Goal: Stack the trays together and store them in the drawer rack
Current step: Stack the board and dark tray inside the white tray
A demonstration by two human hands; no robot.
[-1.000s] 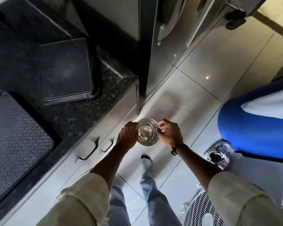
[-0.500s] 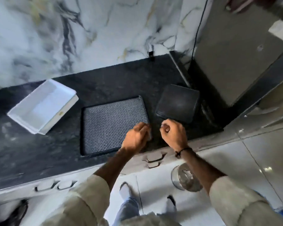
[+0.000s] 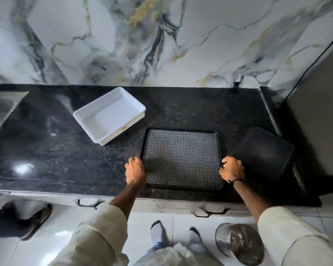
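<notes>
A black tray with a patterned mat (image 3: pixel 182 158) lies flat on the dark granite counter (image 3: pixel 65 160). My left hand (image 3: pixel 135 169) curls around the tray's left edge and my right hand (image 3: pixel 232 168) curls around its right edge. A smaller plain black tray (image 3: pixel 265 152) sits just to the right, behind my right hand. A deep white tray (image 3: pixel 110 115) rests at an angle to the back left.
A steel sink (image 3: pixel 2 110) is at the far left and a fridge side (image 3: pixel 319 131) at the right. Drawer handles (image 3: pixel 210 211) run below the counter edge. A steel bin (image 3: pixel 242 243) stands on the floor by my feet; another person's shoe (image 3: pixel 37 219) is left.
The view swung from the floor up to the counter. My hands let go of the steel bin, now on the floor, spread apart and closed on the patterned tray's two side edges.
</notes>
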